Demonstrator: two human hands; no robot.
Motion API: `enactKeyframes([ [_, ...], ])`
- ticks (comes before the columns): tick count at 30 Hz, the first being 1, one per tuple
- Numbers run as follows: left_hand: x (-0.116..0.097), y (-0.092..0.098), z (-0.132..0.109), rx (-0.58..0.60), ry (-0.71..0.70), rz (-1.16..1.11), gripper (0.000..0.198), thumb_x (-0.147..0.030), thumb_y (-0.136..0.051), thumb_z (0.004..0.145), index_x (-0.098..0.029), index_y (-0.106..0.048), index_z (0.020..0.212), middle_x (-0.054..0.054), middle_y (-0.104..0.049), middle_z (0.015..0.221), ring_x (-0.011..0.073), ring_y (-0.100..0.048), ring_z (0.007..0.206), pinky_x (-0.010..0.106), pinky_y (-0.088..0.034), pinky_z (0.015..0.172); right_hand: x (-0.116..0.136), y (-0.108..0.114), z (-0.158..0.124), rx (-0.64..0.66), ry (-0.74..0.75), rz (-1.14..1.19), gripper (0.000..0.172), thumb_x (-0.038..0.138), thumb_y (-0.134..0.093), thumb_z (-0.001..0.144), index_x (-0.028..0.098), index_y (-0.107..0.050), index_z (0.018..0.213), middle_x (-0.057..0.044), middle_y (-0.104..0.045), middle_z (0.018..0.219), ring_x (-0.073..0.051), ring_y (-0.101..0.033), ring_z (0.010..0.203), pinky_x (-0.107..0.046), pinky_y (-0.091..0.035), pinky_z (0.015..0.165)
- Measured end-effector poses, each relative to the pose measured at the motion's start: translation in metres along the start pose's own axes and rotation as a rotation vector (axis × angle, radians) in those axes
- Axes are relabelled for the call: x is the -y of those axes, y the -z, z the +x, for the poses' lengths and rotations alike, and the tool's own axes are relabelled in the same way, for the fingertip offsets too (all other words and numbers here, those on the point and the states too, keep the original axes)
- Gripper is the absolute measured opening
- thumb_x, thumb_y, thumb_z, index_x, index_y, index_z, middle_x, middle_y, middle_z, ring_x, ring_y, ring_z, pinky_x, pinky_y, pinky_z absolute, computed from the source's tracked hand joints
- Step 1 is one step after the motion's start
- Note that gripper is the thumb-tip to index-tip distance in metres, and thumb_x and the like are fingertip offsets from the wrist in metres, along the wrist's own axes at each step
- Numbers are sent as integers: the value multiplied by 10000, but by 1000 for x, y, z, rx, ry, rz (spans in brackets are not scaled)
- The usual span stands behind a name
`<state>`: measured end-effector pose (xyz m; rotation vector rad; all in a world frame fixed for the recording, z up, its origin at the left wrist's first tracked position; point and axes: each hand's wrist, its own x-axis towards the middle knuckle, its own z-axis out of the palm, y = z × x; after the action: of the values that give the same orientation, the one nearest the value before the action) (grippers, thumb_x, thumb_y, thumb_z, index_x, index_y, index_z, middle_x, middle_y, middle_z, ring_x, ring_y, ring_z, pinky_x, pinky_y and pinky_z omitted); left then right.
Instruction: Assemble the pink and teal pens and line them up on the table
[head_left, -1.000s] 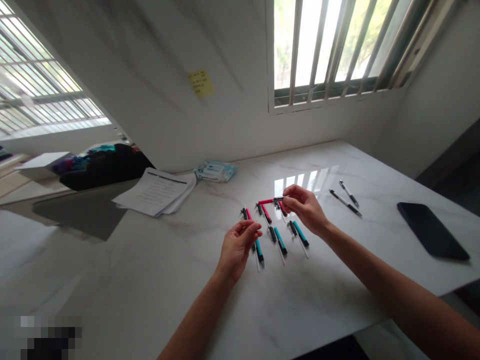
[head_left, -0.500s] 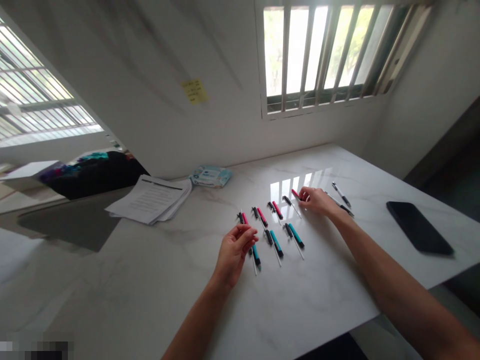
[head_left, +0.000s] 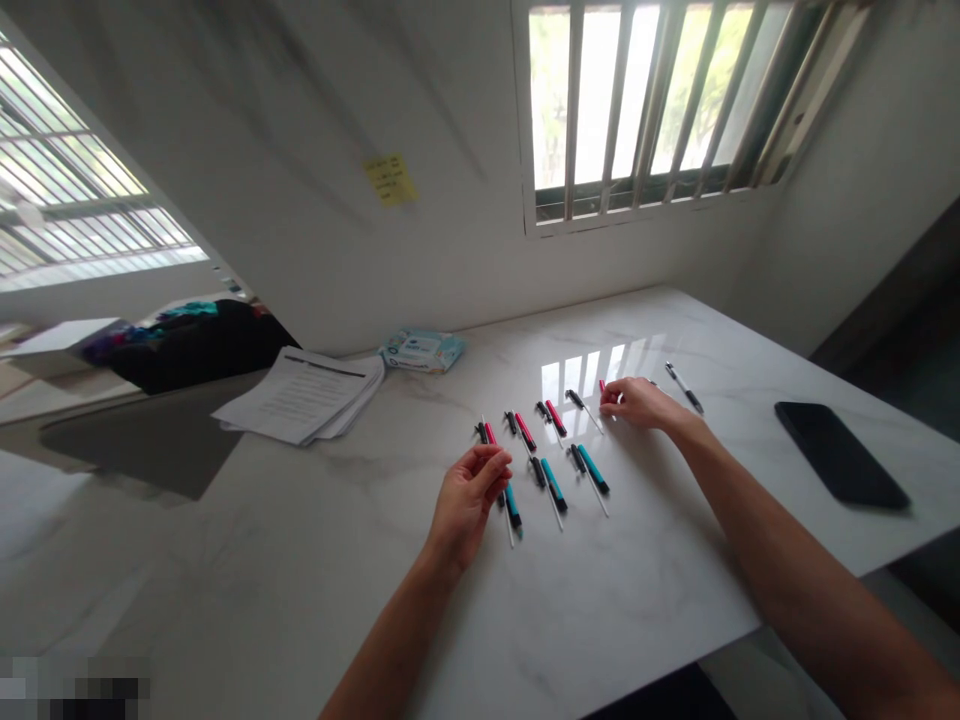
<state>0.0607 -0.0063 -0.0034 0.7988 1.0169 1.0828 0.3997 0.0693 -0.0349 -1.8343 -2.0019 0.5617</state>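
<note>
Several red pen parts (head_left: 524, 431) and teal pen parts (head_left: 553, 483) lie in two rows on the white marble table (head_left: 600, 600). My right hand (head_left: 636, 403) rests on the table at the right end of the far row, fingers closed on a red pen piece (head_left: 602, 387). A thin black-tipped refill (head_left: 583, 406) lies just left of it. My left hand (head_left: 469, 500) hovers over the near row's left end, fingers curled loosely beside a teal pen (head_left: 513, 505); I cannot tell what it holds.
A black-and-white pen (head_left: 683, 387) lies right of my right hand, a dark phone (head_left: 838, 453) further right. A paper stack (head_left: 304, 395) and a wipes packet (head_left: 420, 350) sit near the wall. A dark bag (head_left: 195, 345) lies at the left.
My right hand has lowered the red pen from the air to the table at the right end of the far row. The left hand has barely moved.
</note>
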Motion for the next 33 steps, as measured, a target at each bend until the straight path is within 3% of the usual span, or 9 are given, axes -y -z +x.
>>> enactKeyframes([
  [8,-2,-1,-2,4,-1,11,372,-337,-948,639,-169,-702,861,-27,-638,808,75,-595,714,183,-506,701,6,-3,0,-138,-52,80,189,265,-655,904,199,-797,1009,-79,-802,952,-202,-727,764,-279,-519,698],
  [20,0,-1,-2,-12,-28,29,365,-354,-951,623,-187,-688,815,-36,-616,813,75,-547,705,196,-480,708,15,-2,-5,62,43,79,143,272,-652,906,211,-767,964,-51,-797,926,-202,-725,801,-282,-517,709],
  [24,0,-3,-2,-23,-23,27,367,-348,-961,602,-180,-715,816,-23,-634,801,79,-546,692,204,-473,694,16,2,-6,9,77,139,150,310,-660,906,213,-768,941,-56,-789,900,-205,-724,761,-308,-544,690],
  [28,2,-4,-3,-16,-14,31,365,-355,-959,604,-174,-738,831,-6,-660,791,86,-545,679,210,-463,682,44,1,-12,-199,241,370,220,406,-704,891,199,-750,947,-72,-773,927,-207,-724,809,-366,-606,775],
  [30,3,-4,-3,4,-13,52,347,-360,-951,622,-170,-743,825,2,-670,791,89,-537,677,212,-457,680,69,-6,-20,-176,354,582,247,420,-739,872,198,-738,981,-66,-767,943,-204,-727,860,-386,-625,839],
  [33,7,-4,-2,46,-30,108,310,-369,-928,668,-168,-753,826,7,-666,763,96,-525,673,217,-441,667,107,-23,-35,-37,460,776,243,389,-781,855,195,-736,993,-56,-753,973,-189,-725,878,-383,-634,871],
])
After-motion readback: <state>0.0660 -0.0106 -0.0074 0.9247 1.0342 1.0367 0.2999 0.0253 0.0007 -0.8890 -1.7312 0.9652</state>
